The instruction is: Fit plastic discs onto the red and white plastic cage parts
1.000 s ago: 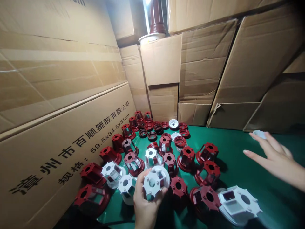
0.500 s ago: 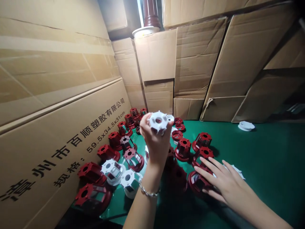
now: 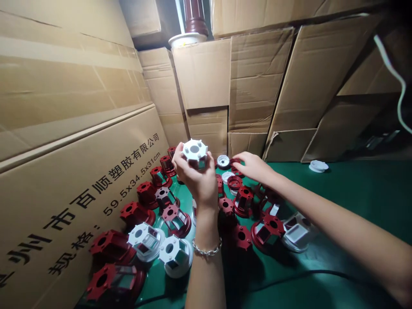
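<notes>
Cardboard boxes point(image 3: 80, 128) wall the green table point(image 3: 354, 201). Left hand point(image 3: 196, 180) grips a white hexagonal plastic housing point(image 3: 195, 152) above the far-left corner; right hand point(image 3: 254, 166) pinches at small red plastic rings point(image 3: 234, 182). The forearm could topple the crowded red housings point(image 3: 267, 227).

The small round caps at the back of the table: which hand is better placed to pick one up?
Probably the right hand. Its fingers already reach over the small caps at the back, while the left hand is occupied, holding a white housing raised above the green table.
</notes>
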Tool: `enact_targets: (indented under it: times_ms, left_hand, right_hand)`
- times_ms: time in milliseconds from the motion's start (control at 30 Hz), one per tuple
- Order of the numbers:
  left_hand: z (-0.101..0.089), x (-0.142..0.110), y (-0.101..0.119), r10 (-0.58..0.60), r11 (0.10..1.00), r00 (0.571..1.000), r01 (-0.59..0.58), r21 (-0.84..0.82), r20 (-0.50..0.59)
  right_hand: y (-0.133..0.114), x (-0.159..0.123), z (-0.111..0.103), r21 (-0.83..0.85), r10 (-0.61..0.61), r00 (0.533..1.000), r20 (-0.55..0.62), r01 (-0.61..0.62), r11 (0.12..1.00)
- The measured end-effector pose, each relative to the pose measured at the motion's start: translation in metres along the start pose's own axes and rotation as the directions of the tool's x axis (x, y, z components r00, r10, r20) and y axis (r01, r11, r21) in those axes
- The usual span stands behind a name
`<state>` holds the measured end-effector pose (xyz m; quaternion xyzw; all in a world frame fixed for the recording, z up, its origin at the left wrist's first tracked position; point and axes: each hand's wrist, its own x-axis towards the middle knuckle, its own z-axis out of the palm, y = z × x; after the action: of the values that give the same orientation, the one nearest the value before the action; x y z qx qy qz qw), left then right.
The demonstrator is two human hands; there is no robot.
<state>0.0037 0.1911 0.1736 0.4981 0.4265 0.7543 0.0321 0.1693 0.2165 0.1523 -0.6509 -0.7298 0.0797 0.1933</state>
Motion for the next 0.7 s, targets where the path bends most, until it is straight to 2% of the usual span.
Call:
enact_targets:
  times_ms: [67,133,233,300,533,600,700]
  left_hand:
    - [0.002,0.003,-0.002,0.038,0.999,0.999,-0.037,0.030,-0.002]
    - [0.003,0.004,-0.005,0.066,0.997,0.998,-0.066,0.051,0.000]
    - [0.005,0.005,-0.009,0.107,0.991,0.994,-0.108,0.077,0.020]
    - [0.005,0.004,-0.012,0.132,0.986,0.990,-0.136,0.095,0.046]
    - [0.005,0.003,-0.020,0.073,0.996,0.987,-0.080,0.041,0.144]
    - [0.004,0.004,-0.022,0.064,0.997,0.984,-0.069,0.026,0.166]
    - [0.003,0.006,-0.024,0.048,0.998,0.981,-0.053,0.019,0.187]
  right_hand:
    - [-0.007,0.047,0.016,-0.007,0.095,0.993,0.069,-0.094,0.996]
    - [-0.012,0.079,0.036,-0.025,0.220,0.969,0.112,-0.218,0.976]
    - [-0.017,0.105,0.061,-0.055,0.391,0.912,0.123,-0.387,0.921]
    - [-0.020,0.113,0.073,-0.064,0.456,0.883,0.115,-0.451,0.890]
    - [-0.021,0.129,0.090,-0.027,0.509,0.847,0.154,-0.511,0.859]
    - [-0.020,0.128,0.089,-0.009,0.491,0.858,0.154,-0.495,0.869]
    - [-0.020,0.123,0.080,0.021,0.410,0.902,0.136,-0.417,0.909]
